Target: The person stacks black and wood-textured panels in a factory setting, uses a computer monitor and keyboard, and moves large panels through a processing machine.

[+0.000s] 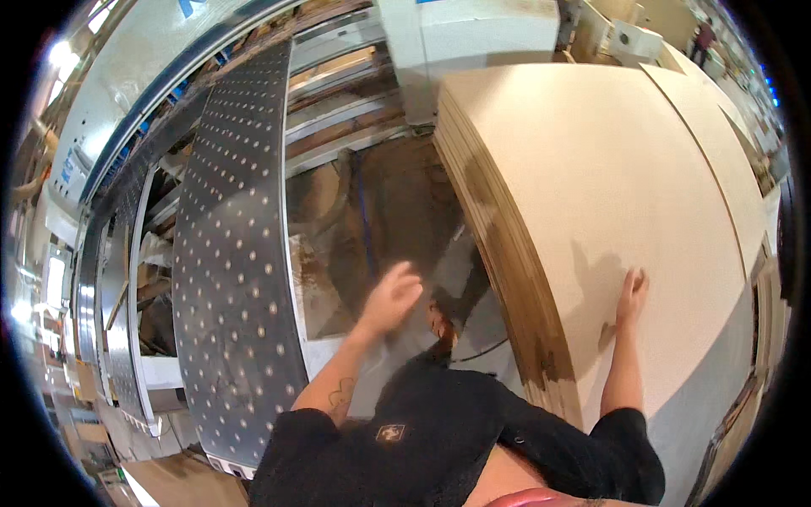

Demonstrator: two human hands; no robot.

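Right hand (632,291): lies flat, palm down, fingers together and extended, on the top sheet of the board stack (591,186); it grips nothing.
Left hand (391,297): raised in the air over the gap beside the stack, blurred; fingers look loosely curled, but I cannot tell whether they are apart or closed. It touches nothing visible.
Board stack: many pale, thin sheets piled flush, filling the right half of the view; the top face is bare apart from the hand and its shadow.
Stack edge (507,253): the layered brown side faces the person's left and runs from the far machine down to the person's torso; the right hand sits well inside this edge.
Second panel (718,152): a further pale sheet lies just beside the stack on its right, a dark seam between them.
Perforated table (236,253): a long grey metal surface dotted with holes, on the left, its near edge parallel to the stack.
Open room: a dusty floor strip (380,220) between table and stack, where the left hand hovers.
Machine housing (473,34): white, at the far end of the stack.
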